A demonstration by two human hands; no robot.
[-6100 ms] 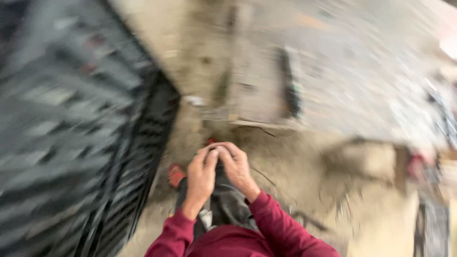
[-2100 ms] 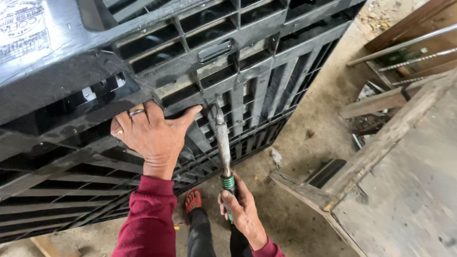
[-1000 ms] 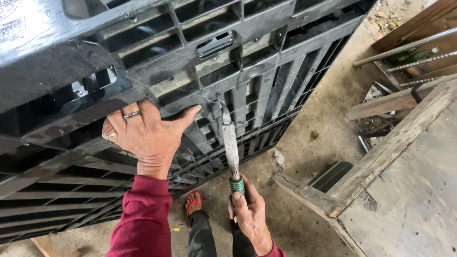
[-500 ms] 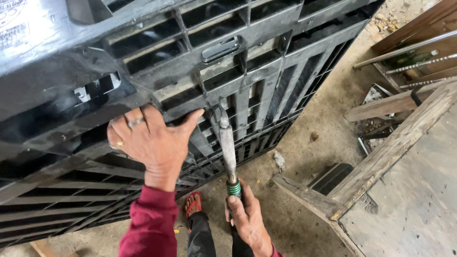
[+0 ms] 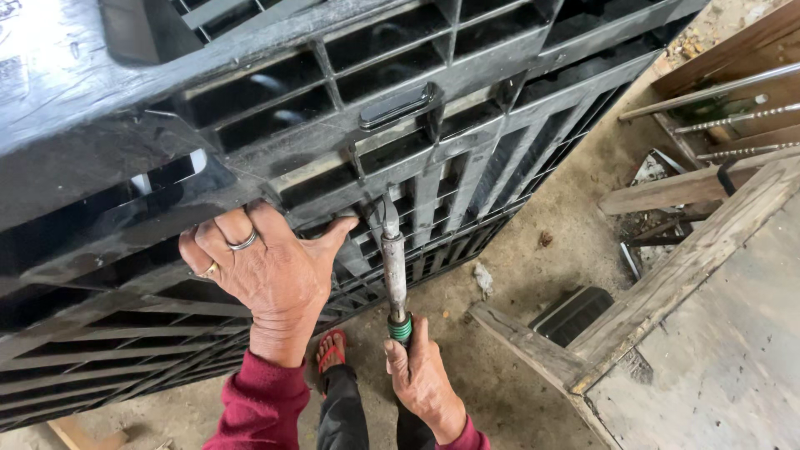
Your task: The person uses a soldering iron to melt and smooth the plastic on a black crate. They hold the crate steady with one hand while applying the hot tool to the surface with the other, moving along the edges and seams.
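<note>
A black plastic pallet (image 5: 467, 100) stands tilted on edge and fills the upper left of the head view. My left hand (image 5: 267, 271), with rings on two fingers, presses flat against its ribs, thumb spread toward the tool. My right hand (image 5: 425, 383) grips the green-banded handle of a long grey metal tool (image 5: 393, 267), which points up. Its flat tip touches a rib of the pallet just below a raised oblong tab (image 5: 398, 107). Both sleeves are dark red.
A weathered wooden platform (image 5: 717, 333) with plank edges lies at the right, a dark flat block (image 5: 575, 312) beside it. Metal rods and wooden boards (image 5: 717, 100) sit at the upper right. My foot in a red sandal (image 5: 332, 354) stands on the dusty concrete floor.
The tool and my right hand have stayed against the pallet with slight shifts. My left hand still presses the ribs. Six seconds ago both hands were together low, away from the pallet.
</note>
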